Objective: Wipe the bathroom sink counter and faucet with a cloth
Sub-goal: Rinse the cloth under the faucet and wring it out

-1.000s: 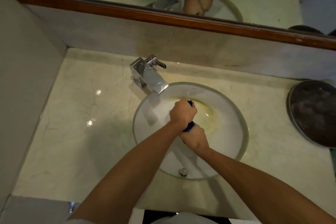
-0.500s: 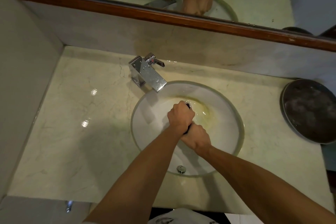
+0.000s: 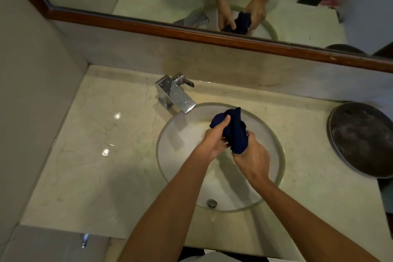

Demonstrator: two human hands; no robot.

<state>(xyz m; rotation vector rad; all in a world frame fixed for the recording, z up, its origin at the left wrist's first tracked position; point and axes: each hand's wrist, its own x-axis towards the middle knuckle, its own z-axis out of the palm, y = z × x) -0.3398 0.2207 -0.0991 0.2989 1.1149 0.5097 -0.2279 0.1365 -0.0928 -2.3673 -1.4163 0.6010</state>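
A dark blue cloth (image 3: 235, 132), bunched up, is held above the round white sink basin (image 3: 180, 155). My left hand (image 3: 213, 139) grips its upper left part, thumb on top. My right hand (image 3: 252, 155) clasps its lower end. The chrome faucet (image 3: 175, 93) stands at the basin's back left, its spout reaching over the rim, a short way left of the cloth. The pale marble counter (image 3: 102, 144) surrounds the basin and shines with reflections on the left.
A dark round pan-like dish (image 3: 363, 138) sits on the counter at the right edge. A wood-framed mirror (image 3: 191, 34) runs along the back wall. A wall closes the left side. The drain plug (image 3: 211, 203) lies at the basin's near side.
My hands were pressed close together around the cloth low in the basin. Now they are lifted and a little apart, and much more of the blue cloth shows between them.
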